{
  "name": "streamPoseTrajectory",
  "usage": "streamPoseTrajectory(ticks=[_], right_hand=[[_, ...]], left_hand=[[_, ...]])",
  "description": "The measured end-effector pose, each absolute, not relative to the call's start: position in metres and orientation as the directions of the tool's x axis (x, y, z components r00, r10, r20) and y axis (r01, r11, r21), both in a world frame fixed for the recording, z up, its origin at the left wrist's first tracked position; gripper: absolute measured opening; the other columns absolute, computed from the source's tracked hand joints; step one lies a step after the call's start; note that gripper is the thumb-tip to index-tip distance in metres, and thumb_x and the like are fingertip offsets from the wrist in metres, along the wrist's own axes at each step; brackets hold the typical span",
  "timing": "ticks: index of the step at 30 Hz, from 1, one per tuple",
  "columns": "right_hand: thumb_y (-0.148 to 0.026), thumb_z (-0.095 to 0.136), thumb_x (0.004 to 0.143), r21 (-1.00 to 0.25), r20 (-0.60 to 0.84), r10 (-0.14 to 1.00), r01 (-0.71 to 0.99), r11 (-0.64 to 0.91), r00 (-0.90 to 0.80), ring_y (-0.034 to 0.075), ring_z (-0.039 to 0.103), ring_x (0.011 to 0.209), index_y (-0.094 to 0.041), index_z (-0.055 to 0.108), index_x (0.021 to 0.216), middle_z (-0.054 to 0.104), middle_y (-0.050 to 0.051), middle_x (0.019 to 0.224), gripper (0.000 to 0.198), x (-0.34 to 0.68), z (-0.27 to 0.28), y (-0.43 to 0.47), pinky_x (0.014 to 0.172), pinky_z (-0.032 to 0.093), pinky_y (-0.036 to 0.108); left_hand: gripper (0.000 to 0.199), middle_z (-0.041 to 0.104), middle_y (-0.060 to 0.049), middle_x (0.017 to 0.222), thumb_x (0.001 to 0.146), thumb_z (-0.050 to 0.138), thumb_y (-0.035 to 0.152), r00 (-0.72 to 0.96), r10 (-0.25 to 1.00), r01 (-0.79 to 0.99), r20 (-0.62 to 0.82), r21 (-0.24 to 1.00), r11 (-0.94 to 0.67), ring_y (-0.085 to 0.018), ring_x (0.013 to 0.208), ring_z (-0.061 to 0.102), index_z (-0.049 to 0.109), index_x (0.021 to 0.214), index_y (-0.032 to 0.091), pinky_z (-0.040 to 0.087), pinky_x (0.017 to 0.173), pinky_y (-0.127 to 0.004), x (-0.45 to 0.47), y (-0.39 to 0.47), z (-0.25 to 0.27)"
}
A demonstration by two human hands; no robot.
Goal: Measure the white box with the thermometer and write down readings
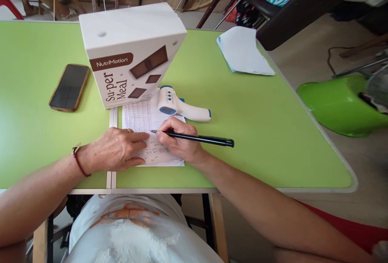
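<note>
A black pen (200,137) is gripped in my right hand (181,138), its tip at the sheet of paper (162,158), which bears dense handwritten rows. My left hand (121,148) lies flat across the paper's left side, fingers stretched toward the pen tip. Just beyond the pen, a white and blue infrared thermometer (190,111) rests on the paper's upper right, its handle pointing right. Behind it stands a white box (130,28) marked NutriMotion Su-per Meal, covering the far end of the paper.
A smartphone (69,88) in a brown case lies left of the box. Folded white paper (244,52) sits at the table's far right. The green table (257,133) has a seam by my left hand. A green bucket (336,105) is on the floor at right.
</note>
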State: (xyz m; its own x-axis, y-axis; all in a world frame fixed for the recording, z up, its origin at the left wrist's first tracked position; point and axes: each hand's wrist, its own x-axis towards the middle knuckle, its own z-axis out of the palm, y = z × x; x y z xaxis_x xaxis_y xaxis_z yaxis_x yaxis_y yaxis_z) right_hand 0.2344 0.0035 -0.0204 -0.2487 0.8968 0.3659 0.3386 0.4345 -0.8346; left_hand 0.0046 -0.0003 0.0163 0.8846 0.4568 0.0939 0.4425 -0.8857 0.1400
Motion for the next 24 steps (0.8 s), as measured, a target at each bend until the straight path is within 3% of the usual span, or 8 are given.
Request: streamPoseTrajectory(ticks=[24], right_hand=[[-0.025,0.064,0.081,-0.831,0.377,0.889,0.329,0.448,-0.259,0.010,0.049,0.050,-0.023,0.053,0.064,0.057,-0.004,0.055,0.020,0.2349,-0.0209,0.0053,0.047,0.041,0.023]], left_hand=[[0.028,0.070,-0.008,0.138,0.100,0.060,0.040,0.884,0.465,0.451,0.050,0.166,-0.877,-0.023,0.084,0.076,0.071,0.106,0.015,0.056,0.063,-0.037,0.0042,0.0006,0.0177]])
